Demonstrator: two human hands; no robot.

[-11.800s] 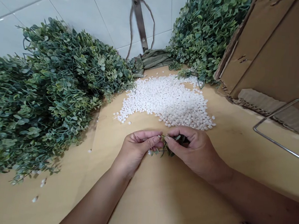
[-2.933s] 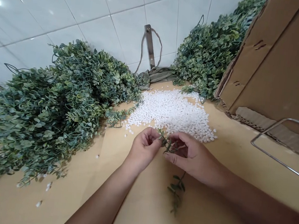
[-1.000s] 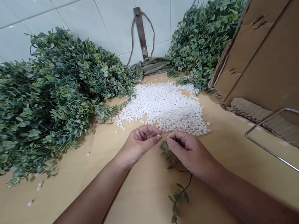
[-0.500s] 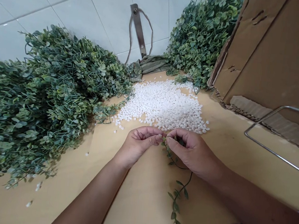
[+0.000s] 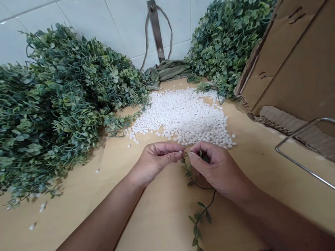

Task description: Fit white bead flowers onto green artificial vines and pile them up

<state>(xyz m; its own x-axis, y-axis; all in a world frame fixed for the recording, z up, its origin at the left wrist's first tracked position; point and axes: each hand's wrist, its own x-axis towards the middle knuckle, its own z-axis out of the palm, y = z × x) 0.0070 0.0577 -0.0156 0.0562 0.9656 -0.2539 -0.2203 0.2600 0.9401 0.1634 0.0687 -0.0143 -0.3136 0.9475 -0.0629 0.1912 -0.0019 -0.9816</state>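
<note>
My right hand [image 5: 214, 164] pinches an artificial leaf sprig [image 5: 198, 224], whose thin dark stem and small green leaves hang below the fingers over the paper-covered surface. Close against it, fingertip to fingertip, my left hand [image 5: 160, 158] is closed in a pinch. A tiny whitish bit shows at its fingertips, too small to make out for certain. Just beyond both hands spreads a heap of small white pieces [image 5: 183, 115], bead-like in shape.
Bushy artificial greenery [image 5: 52, 109] fills the left side, and more greenery [image 5: 230, 40] stands at the back right. A cardboard box [image 5: 317, 69] and a bent metal rod [image 5: 297, 167] are on the right. A strap with a cord [image 5: 156, 30] leans against the tiled wall [image 5: 113, 12].
The view has shifted very slightly. My right hand's fingertips have drawn a little away from my left hand's, both still pinched; the sprig hangs nearly the same.
</note>
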